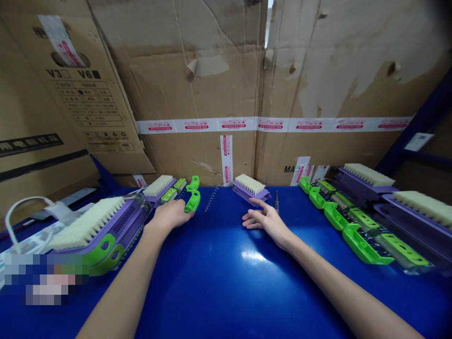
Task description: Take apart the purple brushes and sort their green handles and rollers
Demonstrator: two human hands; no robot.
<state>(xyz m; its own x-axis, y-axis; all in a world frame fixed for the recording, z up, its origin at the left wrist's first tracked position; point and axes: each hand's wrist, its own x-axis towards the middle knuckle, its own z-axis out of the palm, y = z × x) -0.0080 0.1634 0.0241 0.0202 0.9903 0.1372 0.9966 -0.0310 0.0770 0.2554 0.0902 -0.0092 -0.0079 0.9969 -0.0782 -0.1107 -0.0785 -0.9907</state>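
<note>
My left hand (172,215) reaches to the back left of the blue table, its fingers curled and its thumb against the nearer green plastic piece (191,201). The fingertips are partly hidden behind the hand. Another green plastic piece (193,183) lies just beyond. My right hand (265,220) is open, fingers apart and holding nothing, just in front of a purple plastic part with a cream bristle-like block (250,184). A thin, dark, pointed tool (277,202) stands beside that hand. Between the hands lies a row of small shiny pieces (212,198).
Purple parts with cream blocks sit at left (92,221) and right (369,175). A row of green pieces (335,215) lies beside clear-and-green blocks (365,218). A white cable and plug (63,212) are at left. Cardboard walls (197,89) enclose the blue table (219,282).
</note>
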